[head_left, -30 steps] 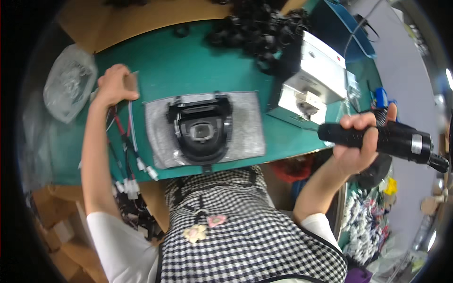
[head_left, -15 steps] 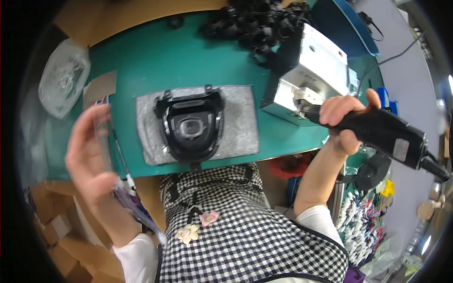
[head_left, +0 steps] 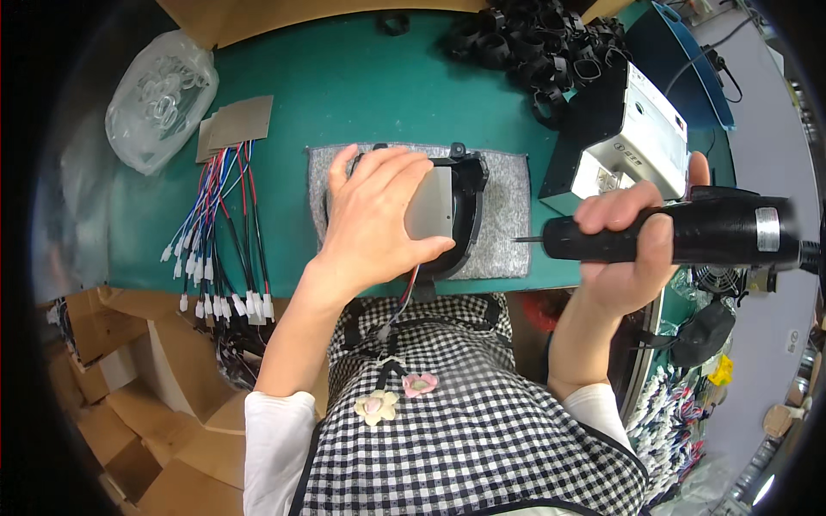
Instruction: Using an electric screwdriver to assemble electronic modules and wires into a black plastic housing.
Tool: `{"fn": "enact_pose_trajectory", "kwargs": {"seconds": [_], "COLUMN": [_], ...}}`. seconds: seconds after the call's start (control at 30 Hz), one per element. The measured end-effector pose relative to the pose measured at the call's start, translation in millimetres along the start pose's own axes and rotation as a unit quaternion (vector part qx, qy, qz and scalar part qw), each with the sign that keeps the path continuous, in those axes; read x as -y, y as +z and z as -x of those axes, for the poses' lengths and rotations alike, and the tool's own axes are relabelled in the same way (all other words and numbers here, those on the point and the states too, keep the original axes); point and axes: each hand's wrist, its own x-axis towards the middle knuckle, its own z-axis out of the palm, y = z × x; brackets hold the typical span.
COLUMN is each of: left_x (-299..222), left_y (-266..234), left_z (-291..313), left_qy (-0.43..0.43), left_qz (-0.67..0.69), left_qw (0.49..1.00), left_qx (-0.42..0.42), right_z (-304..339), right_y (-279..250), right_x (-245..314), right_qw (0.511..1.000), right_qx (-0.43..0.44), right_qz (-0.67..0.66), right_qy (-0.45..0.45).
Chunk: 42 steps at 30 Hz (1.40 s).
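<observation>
My left hand (head_left: 370,211) spans a flat grey plate (head_left: 432,205), fingers at its far edge and thumb near its near right corner. The plate lies over the black plastic housing (head_left: 472,206), hiding its middle. Thin wires (head_left: 408,295) hang from the plate's near side towards my apron. My right hand (head_left: 632,241) is wrapped round a black electric screwdriver (head_left: 723,230). Its bit (head_left: 527,239) points left, just above the right part of the grey cloth (head_left: 508,232) beneath the housing, apart from the plate.
At the left, a stack of grey plates (head_left: 241,120) trails coloured wires with white connectors (head_left: 206,303), beside a clear plastic bag (head_left: 159,103). A white and black metal box (head_left: 641,129) stands at the right. Black ring-shaped parts (head_left: 538,52) are heaped behind, near a blue bin (head_left: 671,60).
My left hand has come from the left side to the housing with a grey plate. My right hand has drawn the screwdriver away from the metal box, its bit now facing the housing.
</observation>
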Motion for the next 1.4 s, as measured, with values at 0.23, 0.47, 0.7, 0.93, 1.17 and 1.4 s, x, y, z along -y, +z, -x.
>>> {"fn": "enact_pose_trajectory", "kwargs": {"seconds": [0.23, 0.47, 0.7, 0.93, 1.17, 1.4], "left_x": [1.0, 1.1, 7.0, 7.9, 4.6, -7.1], "left_y": [6.8, 9.9, 10.9, 12.7, 13.6, 10.2], "left_z": [-3.3, -3.2, -2.9, -1.1, -5.1, -6.5], "left_qy": [-0.011, -0.028, -0.042, -0.043, -0.040, -0.032], "left_qz": [0.029, 0.048, 0.057, 0.060, 0.062, 0.029], "left_qw": [0.999, 0.998, 0.997, 0.997, 0.997, 0.999], "left_qx": [0.022, 0.023, 0.024, 0.016, 0.020, 0.026], "right_z": [-0.9, -6.2, -12.4, -7.7, -26.0, -44.7], "right_y": [36.2, 30.4, 42.1, 32.2, 23.7, -44.1], "right_x": [-26.9, -38.0, -24.7, -57.5, -30.3, 15.8], "right_qw": [0.998, 0.982, 0.983, 0.989, 0.987, 0.995], "right_qx": [0.050, 0.128, 0.115, 0.106, 0.109, 0.040], "right_qz": [-0.008, 0.130, 0.033, -0.003, -0.027, 0.044], "right_qy": [0.035, 0.049, 0.142, 0.104, 0.114, -0.083]}}
